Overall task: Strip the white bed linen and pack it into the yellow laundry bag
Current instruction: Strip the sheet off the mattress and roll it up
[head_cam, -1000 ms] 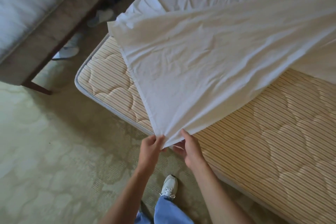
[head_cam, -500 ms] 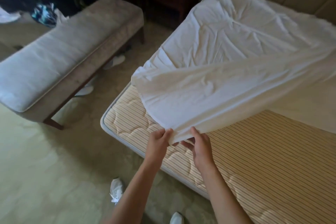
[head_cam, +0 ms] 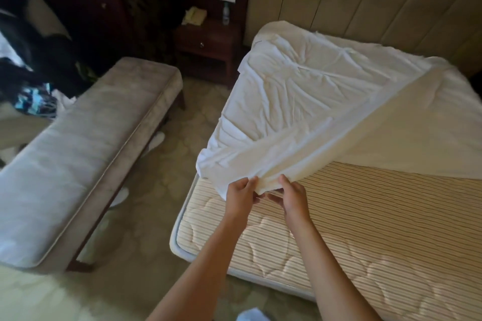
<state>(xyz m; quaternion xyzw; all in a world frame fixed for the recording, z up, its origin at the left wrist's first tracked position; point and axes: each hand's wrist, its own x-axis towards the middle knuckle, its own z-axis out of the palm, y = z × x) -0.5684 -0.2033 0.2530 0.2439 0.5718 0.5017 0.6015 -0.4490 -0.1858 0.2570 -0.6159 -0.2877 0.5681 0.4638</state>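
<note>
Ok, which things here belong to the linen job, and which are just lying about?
Job:
white sheet, half peeled back
left hand and right hand, both pinching its corner
striped mattress
No yellow bag in view.

Lying about:
grey bench
nightstand
phone
water bottle

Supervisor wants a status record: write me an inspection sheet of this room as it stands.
Surface: striped mattress bare at the near end.
Job's things: white sheet folded back, far part still covering the mattress; yellow laundry bag not in view.
Clutter: slippers under the grey bench.
Hands: left hand and right hand both pinch the sheet's corner.
Cables: nothing seen.
Surroundings: nightstand with phone and bottle; padded headboard; patterned carpet.
</note>
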